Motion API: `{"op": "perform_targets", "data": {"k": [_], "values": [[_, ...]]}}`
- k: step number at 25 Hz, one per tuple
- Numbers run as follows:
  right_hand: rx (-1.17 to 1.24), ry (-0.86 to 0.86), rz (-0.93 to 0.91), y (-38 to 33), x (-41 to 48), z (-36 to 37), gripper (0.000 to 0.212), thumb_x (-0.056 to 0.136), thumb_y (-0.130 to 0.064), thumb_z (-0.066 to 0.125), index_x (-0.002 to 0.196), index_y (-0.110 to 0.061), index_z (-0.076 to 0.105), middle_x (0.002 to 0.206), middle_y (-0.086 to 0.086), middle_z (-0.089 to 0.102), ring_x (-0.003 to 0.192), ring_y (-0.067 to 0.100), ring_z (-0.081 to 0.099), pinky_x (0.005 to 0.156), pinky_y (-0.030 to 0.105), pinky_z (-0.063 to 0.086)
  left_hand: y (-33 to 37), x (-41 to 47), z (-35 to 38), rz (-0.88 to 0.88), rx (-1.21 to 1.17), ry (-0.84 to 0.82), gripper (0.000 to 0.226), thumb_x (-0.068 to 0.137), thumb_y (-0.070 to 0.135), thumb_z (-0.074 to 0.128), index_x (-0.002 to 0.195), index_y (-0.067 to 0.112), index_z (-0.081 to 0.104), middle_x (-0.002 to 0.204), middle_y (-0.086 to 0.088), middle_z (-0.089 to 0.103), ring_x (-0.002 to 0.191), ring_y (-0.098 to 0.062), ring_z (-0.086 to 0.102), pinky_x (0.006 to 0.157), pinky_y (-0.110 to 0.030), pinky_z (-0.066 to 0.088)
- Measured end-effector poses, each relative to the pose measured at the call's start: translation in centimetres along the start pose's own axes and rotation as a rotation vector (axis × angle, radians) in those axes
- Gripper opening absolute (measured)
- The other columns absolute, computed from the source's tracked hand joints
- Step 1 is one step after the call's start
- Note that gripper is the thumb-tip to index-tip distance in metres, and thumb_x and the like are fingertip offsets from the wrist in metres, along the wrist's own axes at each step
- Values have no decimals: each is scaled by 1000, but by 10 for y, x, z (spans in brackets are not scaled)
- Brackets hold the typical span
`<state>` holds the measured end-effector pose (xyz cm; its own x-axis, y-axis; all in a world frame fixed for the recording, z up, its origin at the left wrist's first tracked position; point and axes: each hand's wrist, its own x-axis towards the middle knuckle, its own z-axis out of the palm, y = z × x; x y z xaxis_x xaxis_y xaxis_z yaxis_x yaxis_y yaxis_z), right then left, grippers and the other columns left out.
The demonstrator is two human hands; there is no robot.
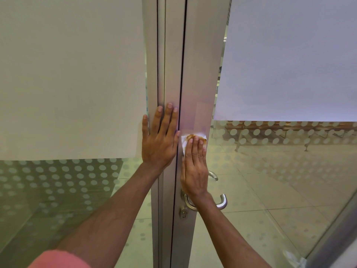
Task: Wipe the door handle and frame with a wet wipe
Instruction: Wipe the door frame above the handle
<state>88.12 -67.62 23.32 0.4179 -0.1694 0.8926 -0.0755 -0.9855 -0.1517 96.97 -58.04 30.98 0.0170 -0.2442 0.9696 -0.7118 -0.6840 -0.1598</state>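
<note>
Fingers [196,147] of the right hand [194,171] are laid flat, pressing a stained wipe [193,137] against the frame [201,74] above the handle [220,205]; the left hand [159,142] is spread open, seemingly braced beside it.

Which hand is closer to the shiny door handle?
The right hand. It presses the wet wipe flat on the door frame just above the door handle, its wrist crossing in front of it. The left hand rests higher up, across the door gap.
</note>
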Motion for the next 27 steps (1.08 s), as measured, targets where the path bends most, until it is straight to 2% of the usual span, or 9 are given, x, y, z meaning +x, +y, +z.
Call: {"op": "perform_targets", "data": {"k": [3,7,9,12,16,21,25,27], "values": [[-60,-50,-89,13,-13,-5,66,91,1,52,149,2,22,159,20,20,150,30,13,122,44,18,-1,-1,1,-2,-8,5,61,107,37,24,159,16,1,165,-3,0,153,-20,-3,124,-50,-3],[-9,27,29,1,-1,-4,53,100,-10,36,150,0,19,159,16,16,151,27,10,123,42,15,0,-1,1,3,-15,11,61,107,38,24,159,16,2,165,-2,0,153,-20,-2,123,-49,-4],[-25,16,13,-5,6,-2,51,103,-16,31,150,-1,19,160,15,15,150,28,10,123,43,16,0,0,1,0,-19,14,60,107,38,22,158,16,1,165,-2,0,153,-20,-2,123,-49,-5],[-62,-16,-25,-2,5,-4,54,101,-14,36,151,-4,21,160,15,15,150,28,12,122,43,17,0,0,1,-1,-16,12,60,107,39,22,158,16,0,164,-2,0,153,-20,-4,124,-49,-4],[-50,-9,24,-13,10,-3,58,100,-15,33,153,-8,12,162,12,9,151,26,7,124,41,10,0,1,0,-4,-20,14,60,107,39,23,158,16,1,164,-3,3,153,-20,-4,124,-49,-4],[-7,27,114,-10,10,-5,59,100,-14,34,153,-7,9,162,12,8,151,25,7,124,40,12,0,0,0,-8,-18,5,60,107,39,23,158,16,1,164,-2,1,153,-19,-4,124,-49,-4],[-32,-32,-1,-9,2,-4,59,98,-11,36,153,-6,15,162,12,11,151,26,9,124,39,10,0,-1,0,-2,-18,8,61,107,38,23,158,16,-1,164,-1,-2,153,-19,-6,124,-49,-4],[-9,-11,66,-8,7,-5,57,100,-14,31,154,-8,11,163,9,6,151,25,8,124,38,9,-1,0,1,-7,-13,5,61,107,38,24,158,17,-1,164,-2,-2,153,-18,-7,124,-49,-5]]}}
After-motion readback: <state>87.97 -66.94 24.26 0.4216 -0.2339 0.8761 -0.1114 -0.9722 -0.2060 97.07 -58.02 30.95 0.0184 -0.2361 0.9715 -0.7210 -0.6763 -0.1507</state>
